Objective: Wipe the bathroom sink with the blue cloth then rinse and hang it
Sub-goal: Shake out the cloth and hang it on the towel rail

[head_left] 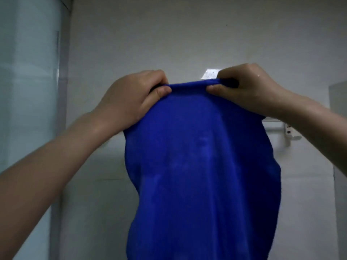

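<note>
Both hands are up in front of the grey wall (pixel 169 34), holding the blue cloth (pixel 202 166) by its top edge.

- Left hand (pixel 131 96) is gripping the left end of the bunched top edge. The thumb is pressing on the front of the fabric and the fingers are curling round behind it.
- Right hand (pixel 249 87) is gripping the right end the same way, thumb in front and fingers curled over the top. A drop of water (pixel 258 75) is sitting on the back of this hand.
- The hands are staying apart from each other, with a short rolled stretch of the edge running taut between the two thumbs.
- The cloth is hanging straight down from that edge. It is widening below the hands, filling the middle of the view and running out past the bottom of the frame. I cannot tell whether it is touching the wall behind it.
- Both forearms are bare, reaching in from the lower corners.

Surroundings:
- A white rail bracket (pixel 281 131) is showing on the wall at the right, just below the right wrist, partly hidden by the cloth and forearm.
- A pale square patch (pixel 211 74) is showing on the wall just above the cloth's top edge, next to the right hand's knuckles.
- A frosted glass panel (pixel 28 72) is standing along the left side.
</note>
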The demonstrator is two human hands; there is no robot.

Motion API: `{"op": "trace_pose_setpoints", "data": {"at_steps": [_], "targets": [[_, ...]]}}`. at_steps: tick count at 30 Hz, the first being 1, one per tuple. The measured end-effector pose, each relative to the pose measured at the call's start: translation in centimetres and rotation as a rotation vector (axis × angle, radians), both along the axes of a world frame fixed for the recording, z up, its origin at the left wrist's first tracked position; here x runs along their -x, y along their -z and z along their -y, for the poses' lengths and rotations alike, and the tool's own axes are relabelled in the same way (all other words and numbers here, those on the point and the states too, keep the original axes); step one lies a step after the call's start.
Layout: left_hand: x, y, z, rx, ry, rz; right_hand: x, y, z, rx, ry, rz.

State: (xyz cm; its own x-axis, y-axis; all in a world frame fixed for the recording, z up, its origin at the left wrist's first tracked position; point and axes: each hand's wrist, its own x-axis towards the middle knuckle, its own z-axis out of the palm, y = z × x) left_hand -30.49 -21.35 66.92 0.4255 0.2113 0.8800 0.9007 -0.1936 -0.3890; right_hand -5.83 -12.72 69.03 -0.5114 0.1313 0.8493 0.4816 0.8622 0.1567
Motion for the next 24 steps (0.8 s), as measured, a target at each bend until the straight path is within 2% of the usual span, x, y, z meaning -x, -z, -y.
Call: {"op": "trace_pose_setpoints", "data": {"at_steps": [7,11,13,16,18,20,22,24], "targets": [[2.0,-6.1,-6.8,0.086,-0.091,0.1,2.2,-5.8,-6.9,-0.168,0.15,0.044],[2.3,-5.4,-9.2,0.23,-0.096,0.123,2.9,-4.9,-9.2,-0.301,0.325,0.195],[2.6,-4.5,-9.5,0.409,-0.017,0.19,2.9,-3.6,-9.8,-0.233,0.344,0.306],[2.9,-3.8,-9.1,0.707,0.078,0.312,2.6,-2.4,-10.2,0.015,0.235,0.362],[2.8,-4.0,-8.7,0.838,0.043,0.322,2.1,-2.3,-10.1,0.259,0.124,0.32],[2.4,-4.1,-8.3,0.908,-0.015,0.3,1.6,-2.3,-10.3,0.418,0.078,0.366],[2.2,-4.1,-7.9,0.97,-0.028,0.299,1.0,-2.0,-10.5,0.454,0.027,0.371],[2.1,-3.8,-7.5,1.026,-0.032,0.311,0.4,-1.5,-10.3,0.427,-0.103,0.285]]}}
